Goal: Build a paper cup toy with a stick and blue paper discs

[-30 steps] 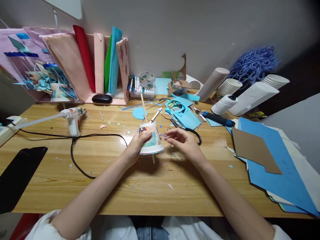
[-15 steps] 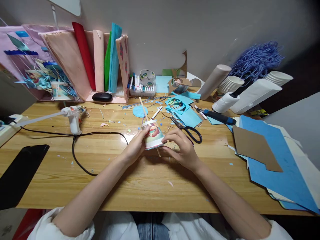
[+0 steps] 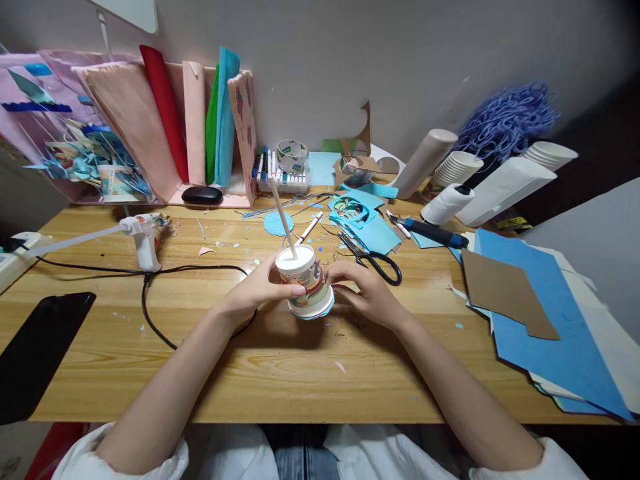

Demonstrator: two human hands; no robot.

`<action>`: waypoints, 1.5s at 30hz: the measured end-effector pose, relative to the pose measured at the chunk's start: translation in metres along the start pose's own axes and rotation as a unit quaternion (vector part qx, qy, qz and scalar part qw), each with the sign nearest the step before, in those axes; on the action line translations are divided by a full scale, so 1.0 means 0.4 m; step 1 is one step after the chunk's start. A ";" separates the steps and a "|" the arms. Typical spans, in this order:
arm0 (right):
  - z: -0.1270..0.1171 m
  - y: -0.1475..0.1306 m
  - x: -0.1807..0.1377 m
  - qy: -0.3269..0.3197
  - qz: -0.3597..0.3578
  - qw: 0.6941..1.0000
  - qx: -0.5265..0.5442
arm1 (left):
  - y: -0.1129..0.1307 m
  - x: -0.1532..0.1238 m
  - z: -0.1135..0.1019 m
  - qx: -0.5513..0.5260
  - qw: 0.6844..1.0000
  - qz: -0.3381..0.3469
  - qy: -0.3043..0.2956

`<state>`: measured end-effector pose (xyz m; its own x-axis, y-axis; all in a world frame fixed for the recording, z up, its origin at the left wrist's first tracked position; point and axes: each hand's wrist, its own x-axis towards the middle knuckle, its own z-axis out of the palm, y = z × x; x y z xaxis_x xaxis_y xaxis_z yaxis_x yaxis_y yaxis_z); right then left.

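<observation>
A patterned paper cup [image 3: 311, 288] is held upside down and slightly tilted above the table, its white base upward and its wide rim downward. A thin pale stick [image 3: 283, 217] stands up out of the base. Light-blue material edges the rim. My left hand [image 3: 253, 290] is closed round the cup's left side, thumb across its front. My right hand [image 3: 367, 293] is at the cup's right side, fingers curled with the tips against it; the cup partly hides them. Behind the cup lie a white marker [image 3: 310, 228] and a light-blue disc [image 3: 279, 224].
Black-handled scissors [image 3: 383, 265] and blue scraps [image 3: 375, 233] lie beyond my right hand. A glue gun [image 3: 147, 243] stands at left, its black cable [image 3: 200, 268] looping toward my left hand. Blue sheets [image 3: 540, 313] and cardboard [image 3: 505, 293] are at right. A utility knife [image 3: 433, 231] lies behind.
The cup has turned so its white base faces me more, and it has come lower and nearer. My left thumb has shifted onto its front. The stick now stands taller above the base.
</observation>
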<state>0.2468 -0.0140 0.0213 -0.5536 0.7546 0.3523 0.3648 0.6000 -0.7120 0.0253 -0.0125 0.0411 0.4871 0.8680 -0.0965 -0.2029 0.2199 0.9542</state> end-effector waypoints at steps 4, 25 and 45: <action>-0.042 0.042 -0.005 0.100 0.150 0.981 -0.079 | -0.004 0.006 -0.002 0.058 0.998 0.014 0.023; -0.073 0.081 -0.026 0.021 0.383 0.883 -0.272 | -0.024 0.017 0.013 0.149 0.943 0.193 0.226; 0.072 -0.041 0.001 0.046 0.331 0.866 0.372 | -0.048 0.024 0.044 -0.205 0.966 -0.024 0.155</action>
<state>0.2191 -0.0311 0.0155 -0.3331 0.9066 -0.2593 -0.0238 -0.2830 -0.9588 0.0487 -0.0164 0.0270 0.2386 0.9302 -0.2789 -0.5365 0.3657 0.7605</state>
